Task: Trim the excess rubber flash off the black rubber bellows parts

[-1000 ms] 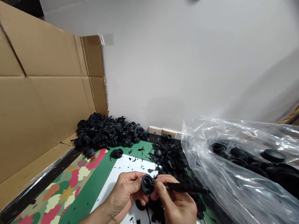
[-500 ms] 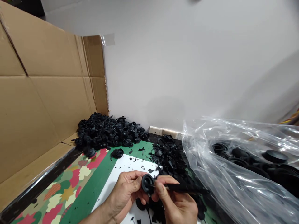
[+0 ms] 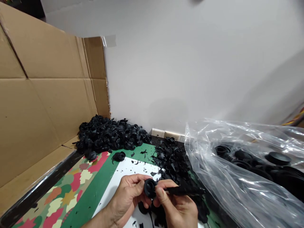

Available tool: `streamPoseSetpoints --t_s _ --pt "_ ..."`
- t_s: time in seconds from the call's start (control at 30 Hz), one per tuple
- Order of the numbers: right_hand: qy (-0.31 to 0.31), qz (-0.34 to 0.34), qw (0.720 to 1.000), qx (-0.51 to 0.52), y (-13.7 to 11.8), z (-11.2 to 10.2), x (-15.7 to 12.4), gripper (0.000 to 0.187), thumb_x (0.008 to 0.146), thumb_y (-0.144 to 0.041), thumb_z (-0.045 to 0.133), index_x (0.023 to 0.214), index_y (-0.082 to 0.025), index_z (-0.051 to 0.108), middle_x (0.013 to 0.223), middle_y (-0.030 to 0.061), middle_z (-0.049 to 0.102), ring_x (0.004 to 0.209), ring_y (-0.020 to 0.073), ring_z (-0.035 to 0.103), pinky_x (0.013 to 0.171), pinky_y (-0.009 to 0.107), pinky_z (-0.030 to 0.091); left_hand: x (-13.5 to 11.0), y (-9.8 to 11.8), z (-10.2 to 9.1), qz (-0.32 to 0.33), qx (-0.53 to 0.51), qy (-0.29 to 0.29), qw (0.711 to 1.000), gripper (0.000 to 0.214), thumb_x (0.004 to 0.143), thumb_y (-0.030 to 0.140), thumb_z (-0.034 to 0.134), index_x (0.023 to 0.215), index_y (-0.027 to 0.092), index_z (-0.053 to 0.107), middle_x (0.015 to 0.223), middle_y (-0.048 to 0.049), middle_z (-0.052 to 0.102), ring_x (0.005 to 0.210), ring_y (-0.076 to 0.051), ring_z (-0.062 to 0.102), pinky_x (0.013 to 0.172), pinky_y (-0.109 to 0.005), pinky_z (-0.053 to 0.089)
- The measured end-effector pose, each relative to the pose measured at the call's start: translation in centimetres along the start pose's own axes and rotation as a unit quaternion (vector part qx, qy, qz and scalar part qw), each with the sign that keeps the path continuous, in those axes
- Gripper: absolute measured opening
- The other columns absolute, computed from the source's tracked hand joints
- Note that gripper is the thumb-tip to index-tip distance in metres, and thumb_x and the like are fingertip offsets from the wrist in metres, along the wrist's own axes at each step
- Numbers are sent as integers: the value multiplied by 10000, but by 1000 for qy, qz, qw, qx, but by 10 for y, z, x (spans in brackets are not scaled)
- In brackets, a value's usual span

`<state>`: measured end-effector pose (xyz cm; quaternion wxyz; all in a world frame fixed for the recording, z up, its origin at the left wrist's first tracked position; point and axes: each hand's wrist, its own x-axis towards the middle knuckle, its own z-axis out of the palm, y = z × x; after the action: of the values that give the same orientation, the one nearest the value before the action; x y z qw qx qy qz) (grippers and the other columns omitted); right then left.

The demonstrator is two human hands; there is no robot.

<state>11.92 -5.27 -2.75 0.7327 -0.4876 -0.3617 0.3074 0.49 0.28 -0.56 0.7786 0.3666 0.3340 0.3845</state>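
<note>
My left hand (image 3: 129, 193) is closed round a small round black rubber part (image 3: 149, 187), held up over the white sheet (image 3: 125, 172). My right hand (image 3: 177, 207) pinches a thin black tool (image 3: 184, 190) whose tip meets the rim of the part. The tool's handle points to the right. Beneath both hands lie black rubber scraps (image 3: 173, 161).
A heap of black ribbed rubber parts (image 3: 109, 136) lies at the back left against a cardboard wall (image 3: 42, 104). A clear plastic bag (image 3: 239, 167) with more black parts fills the right side. A patterned green mat (image 3: 78, 190) covers the table, a white wall behind.
The tool in my right hand has tilted slightly and its handle end has drawn in to the left. My left hand still holds the part in the same place.
</note>
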Motion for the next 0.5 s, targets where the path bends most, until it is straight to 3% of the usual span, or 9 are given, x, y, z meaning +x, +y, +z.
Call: streamPoseSetpoints --t_s 0.27,0.5 --pt "27 -19 999 -4 -8 -4 2 188 742 -396 717 722 -212 682 570 -34 627 462 111 557 488 207 425 1 0 -3 9 -15 4 1000 386 544 373 884 780 95 758 587 -60 696 429 -116 587 422 -195 430" --pt "33 -48 998 25 7 -2 -2 171 728 -390 746 760 -228 705 794 16 645 549 136 573 496 248 454 -1 4 -1 3 -33 -3 999 364 541 351 890 782 109 760 566 -49 691 437 -113 597 424 -177 417"
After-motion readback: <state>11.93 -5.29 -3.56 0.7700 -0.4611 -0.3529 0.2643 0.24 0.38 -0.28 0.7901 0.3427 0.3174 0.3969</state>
